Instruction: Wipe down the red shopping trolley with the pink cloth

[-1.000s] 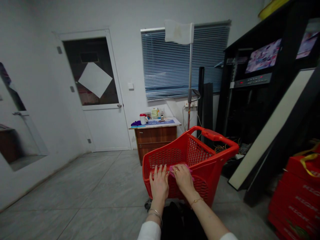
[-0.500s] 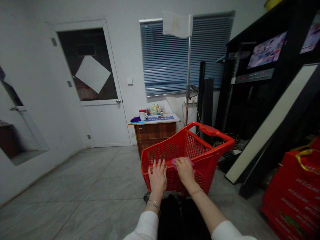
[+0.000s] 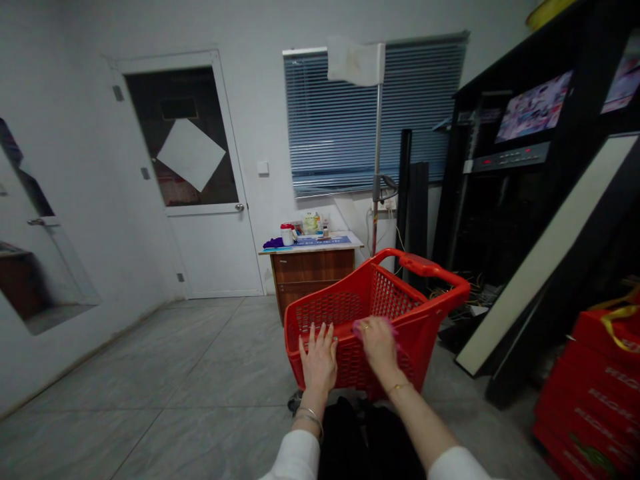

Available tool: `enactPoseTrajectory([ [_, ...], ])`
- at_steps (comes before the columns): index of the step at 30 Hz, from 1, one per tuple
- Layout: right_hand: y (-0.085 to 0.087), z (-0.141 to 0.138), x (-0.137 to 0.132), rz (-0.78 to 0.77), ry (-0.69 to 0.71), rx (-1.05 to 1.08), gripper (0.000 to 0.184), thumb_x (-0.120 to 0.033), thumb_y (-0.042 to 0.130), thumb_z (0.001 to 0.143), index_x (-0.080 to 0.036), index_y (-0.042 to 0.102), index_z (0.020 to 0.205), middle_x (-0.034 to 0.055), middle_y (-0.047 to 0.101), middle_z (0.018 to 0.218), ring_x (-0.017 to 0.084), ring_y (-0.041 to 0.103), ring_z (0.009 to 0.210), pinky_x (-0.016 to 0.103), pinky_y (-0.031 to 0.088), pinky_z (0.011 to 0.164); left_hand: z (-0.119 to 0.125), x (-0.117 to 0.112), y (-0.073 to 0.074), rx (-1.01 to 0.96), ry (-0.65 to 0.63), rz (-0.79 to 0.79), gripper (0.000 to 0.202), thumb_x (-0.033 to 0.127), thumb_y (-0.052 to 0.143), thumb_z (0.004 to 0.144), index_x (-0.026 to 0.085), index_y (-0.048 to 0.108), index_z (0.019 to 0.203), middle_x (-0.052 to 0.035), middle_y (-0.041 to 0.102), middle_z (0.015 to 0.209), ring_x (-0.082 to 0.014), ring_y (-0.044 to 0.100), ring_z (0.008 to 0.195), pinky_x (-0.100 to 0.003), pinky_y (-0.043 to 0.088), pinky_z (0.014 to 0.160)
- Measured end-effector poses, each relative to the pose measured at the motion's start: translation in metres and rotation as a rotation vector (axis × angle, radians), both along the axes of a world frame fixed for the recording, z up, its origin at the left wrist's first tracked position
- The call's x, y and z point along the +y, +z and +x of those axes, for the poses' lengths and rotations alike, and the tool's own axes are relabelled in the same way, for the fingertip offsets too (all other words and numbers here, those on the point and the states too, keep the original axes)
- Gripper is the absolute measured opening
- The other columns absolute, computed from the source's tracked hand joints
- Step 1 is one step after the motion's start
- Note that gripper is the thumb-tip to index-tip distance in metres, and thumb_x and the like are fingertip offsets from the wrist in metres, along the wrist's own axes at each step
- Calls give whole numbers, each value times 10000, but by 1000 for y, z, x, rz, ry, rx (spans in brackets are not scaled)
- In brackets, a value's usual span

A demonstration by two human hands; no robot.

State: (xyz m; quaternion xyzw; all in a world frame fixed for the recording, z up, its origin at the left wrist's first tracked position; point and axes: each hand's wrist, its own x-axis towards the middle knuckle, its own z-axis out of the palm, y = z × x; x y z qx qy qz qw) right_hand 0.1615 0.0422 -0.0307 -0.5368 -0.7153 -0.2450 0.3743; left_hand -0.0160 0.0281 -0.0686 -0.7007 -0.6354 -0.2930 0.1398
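A red plastic shopping cart (image 3: 345, 303) stands right in front of me, its handle toward the right. My left hand (image 3: 319, 357) rests on the cart's near rim, fingers stretched out and spread, holding nothing. Beside it, my right hand (image 3: 379, 343) is closed around a pink cloth (image 3: 358, 327) and presses it on the same rim. Most of the cloth is hidden under the fingers, and the hand is slightly blurred.
Behind the cart is a small wooden cabinet (image 3: 315, 270) with a white-and-red jar (image 3: 287, 235). At right, a long panel (image 3: 525, 260) leans against a black rack (image 3: 465, 220) with screens. Red boxes (image 3: 590, 387) are stacked at lower right. A white door (image 3: 215, 257) is at left.
My right hand has slid a little to the right along the cart's rim with the pink cloth. My left hand stays on the rim. The view has shifted slightly.
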Motion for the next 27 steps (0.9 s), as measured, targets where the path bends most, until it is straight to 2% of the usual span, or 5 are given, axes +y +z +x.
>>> enactPoseTrajectory([
  [4, -14, -31, 6, -62, 120, -81, 171, -242, 550, 940, -247, 711, 994, 35, 703, 982, 181, 601, 902, 305, 438, 852, -10, -1, 3, 34, -8, -7, 455, 348, 382, 997, 388, 396, 1450, 14, 463, 1509, -225, 297, 1455, -548, 206, 1185],
  [9, 14, 88, 26, -64, 35, -47, 249, -267, 493, 959, -204, 733, 945, 58, 701, 936, 183, 592, 896, 314, 432, 841, -11, -1, 4, 22, -9, -18, 453, 345, 372, 1000, 383, 401, 1450, 18, 461, 1509, -218, 295, 1457, -543, 188, 1194],
  [11, 20, 102, 27, -6, -45, 23, 289, -245, 451, 970, -187, 732, 936, 73, 696, 939, 196, 582, 904, 340, 425, 856, -6, 0, 2, 6, -8, -11, 448, 359, 366, 1002, 385, 406, 1448, 30, 454, 1513, -217, 280, 1462, -543, 177, 1198],
  [19, -14, -33, 11, -29, 102, -55, 166, -238, 552, 940, -254, 716, 951, 16, 699, 918, 176, 580, 861, 305, 415, 825, -9, 1, 3, 15, -8, -8, 440, 365, 344, 1009, 371, 426, 1442, 22, 446, 1518, -226, 269, 1467, -553, 176, 1192],
  [27, 29, 103, 33, -62, -89, -88, 275, -267, 481, 967, -194, 735, 892, 65, 689, 888, 192, 578, 837, 326, 404, 795, -9, 1, 1, 0, -8, -14, 436, 366, 334, 1014, 375, 428, 1439, 22, 448, 1517, -221, 275, 1465, -554, 171, 1193],
])
